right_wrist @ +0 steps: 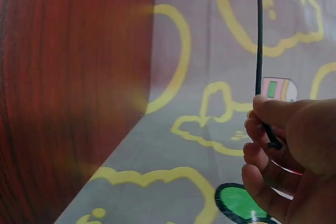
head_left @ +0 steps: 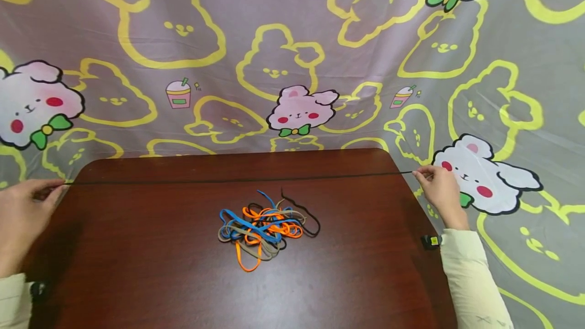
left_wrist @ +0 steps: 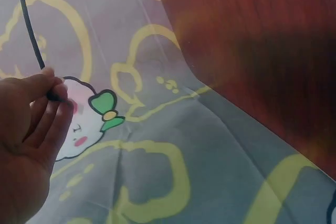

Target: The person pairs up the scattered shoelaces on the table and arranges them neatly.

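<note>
Pinching black lace [head_left: 237,180] taut, left hand [head_left: 20,217] to right hand [head_left: 440,187], axis crosswise.

One taut black lace [head_left: 237,180], one tangled lace pile [head_left: 262,227]

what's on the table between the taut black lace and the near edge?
Head view: a tangled pile of laces, blue, orange, tan and black, lies on the table near-side of the black lace. The rest is bare wood.

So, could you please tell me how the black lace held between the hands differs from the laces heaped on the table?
The black lace is pulled straight, while the heaped laces lie tangled. The left hand and right hand pinch its ends; the heap lies untouched. It is a single lace; the heap mixes orange, blue, tan and black. Both are thin cords over the table.
</note>
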The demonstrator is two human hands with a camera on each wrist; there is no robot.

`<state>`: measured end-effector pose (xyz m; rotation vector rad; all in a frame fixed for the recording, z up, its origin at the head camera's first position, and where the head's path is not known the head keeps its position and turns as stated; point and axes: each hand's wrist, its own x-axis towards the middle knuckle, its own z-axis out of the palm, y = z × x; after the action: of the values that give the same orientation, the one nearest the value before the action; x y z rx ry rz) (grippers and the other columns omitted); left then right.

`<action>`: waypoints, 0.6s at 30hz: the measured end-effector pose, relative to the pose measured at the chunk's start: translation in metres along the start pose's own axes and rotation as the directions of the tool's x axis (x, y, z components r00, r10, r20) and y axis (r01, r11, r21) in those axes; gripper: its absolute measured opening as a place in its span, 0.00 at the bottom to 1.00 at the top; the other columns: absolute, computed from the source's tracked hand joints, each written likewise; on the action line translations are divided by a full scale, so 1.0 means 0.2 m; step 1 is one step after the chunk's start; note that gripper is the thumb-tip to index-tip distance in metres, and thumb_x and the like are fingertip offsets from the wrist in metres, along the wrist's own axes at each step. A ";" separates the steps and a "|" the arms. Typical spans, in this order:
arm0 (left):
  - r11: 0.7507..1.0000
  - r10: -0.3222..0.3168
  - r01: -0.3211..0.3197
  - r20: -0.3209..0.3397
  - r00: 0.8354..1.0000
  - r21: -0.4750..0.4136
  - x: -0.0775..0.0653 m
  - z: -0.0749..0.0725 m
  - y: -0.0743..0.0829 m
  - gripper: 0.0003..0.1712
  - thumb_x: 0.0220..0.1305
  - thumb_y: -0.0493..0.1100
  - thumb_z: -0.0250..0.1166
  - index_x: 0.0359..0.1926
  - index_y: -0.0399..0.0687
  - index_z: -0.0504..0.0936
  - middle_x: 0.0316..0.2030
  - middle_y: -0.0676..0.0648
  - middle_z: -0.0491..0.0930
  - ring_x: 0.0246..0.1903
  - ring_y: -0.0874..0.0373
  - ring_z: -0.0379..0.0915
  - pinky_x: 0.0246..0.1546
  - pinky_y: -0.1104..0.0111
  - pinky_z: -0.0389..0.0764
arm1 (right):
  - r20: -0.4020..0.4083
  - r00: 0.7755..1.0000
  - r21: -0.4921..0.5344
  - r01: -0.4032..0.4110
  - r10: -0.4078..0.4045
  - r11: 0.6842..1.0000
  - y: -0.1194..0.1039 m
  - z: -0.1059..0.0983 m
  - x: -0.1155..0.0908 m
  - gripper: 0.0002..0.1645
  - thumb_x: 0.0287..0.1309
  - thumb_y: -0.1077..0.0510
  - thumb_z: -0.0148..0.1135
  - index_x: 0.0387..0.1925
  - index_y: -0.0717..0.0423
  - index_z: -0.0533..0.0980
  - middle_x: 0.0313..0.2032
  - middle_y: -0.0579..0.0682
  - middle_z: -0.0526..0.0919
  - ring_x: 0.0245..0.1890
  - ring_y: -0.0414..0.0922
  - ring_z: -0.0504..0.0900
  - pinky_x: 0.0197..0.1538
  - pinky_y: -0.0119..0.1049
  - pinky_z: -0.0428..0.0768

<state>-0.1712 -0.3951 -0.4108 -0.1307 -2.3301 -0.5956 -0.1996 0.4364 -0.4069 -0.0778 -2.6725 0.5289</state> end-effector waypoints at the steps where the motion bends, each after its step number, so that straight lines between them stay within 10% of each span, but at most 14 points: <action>1: 1.000 0.011 -0.011 0.001 1.000 0.011 0.00 0.00 -0.01 0.06 0.50 0.16 0.65 0.32 0.21 0.82 0.29 0.22 0.80 0.32 1.01 0.46 0.22 0.86 0.55 | 0.002 1.000 -0.003 0.000 0.000 1.000 0.00 0.01 0.00 0.12 0.66 0.57 0.67 0.40 0.65 0.85 0.28 0.59 0.86 0.23 0.47 0.79 0.26 0.39 0.71; 18: 0.999 -0.043 0.042 0.048 0.998 0.009 -0.06 0.06 -0.19 0.12 0.64 0.28 0.68 0.25 0.20 0.81 0.19 0.29 0.78 0.22 0.95 0.48 0.16 0.81 0.57 | 0.019 1.000 -0.079 0.003 -0.001 0.997 0.03 0.10 0.06 0.10 0.66 0.63 0.63 0.40 0.68 0.84 0.33 0.65 0.87 0.31 0.60 0.85 0.32 0.54 0.78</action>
<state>-0.1791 -0.4229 -0.4411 -0.0930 -2.3872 -0.6107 -0.2188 0.4375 -0.4207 -0.0937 -2.7118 0.4250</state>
